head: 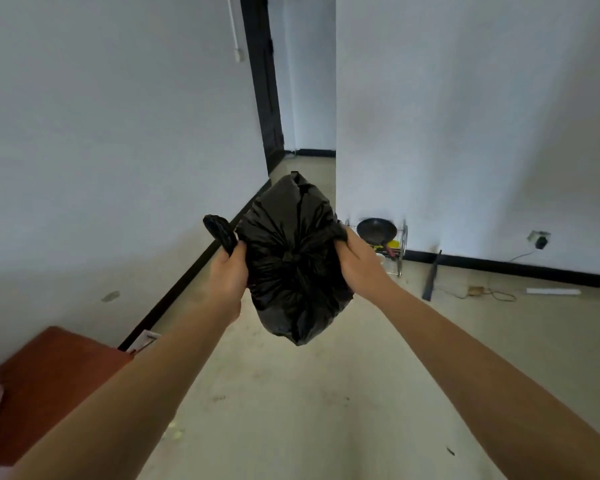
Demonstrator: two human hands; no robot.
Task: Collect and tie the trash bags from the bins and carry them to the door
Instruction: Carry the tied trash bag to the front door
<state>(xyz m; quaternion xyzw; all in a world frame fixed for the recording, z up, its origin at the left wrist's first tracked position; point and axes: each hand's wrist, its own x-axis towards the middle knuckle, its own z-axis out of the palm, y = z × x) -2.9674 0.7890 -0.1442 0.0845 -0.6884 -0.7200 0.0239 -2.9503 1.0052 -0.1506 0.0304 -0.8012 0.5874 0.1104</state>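
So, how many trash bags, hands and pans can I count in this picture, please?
Bags: 1, the trash bag
Hands: 2, the left hand and the right hand, both gripping the bag
Pans: 1, the pan
Total: 4

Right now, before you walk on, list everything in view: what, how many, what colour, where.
trash bag: one, black, in the air between both hands
wire rack: one, metal, on the floor against the right wall
frying pan: one, black, in the wire rack
flat bar: one, dark, leaning against the right wall
plug: one, black, low on the right wall
strip: one, white, on the floor by the right wall
wooden surface: one, reddish brown, lower left
door frame: one, black, ahead on the left
left hand: one, grips the bag's twisted left end
right hand: one, grips the bag's right end
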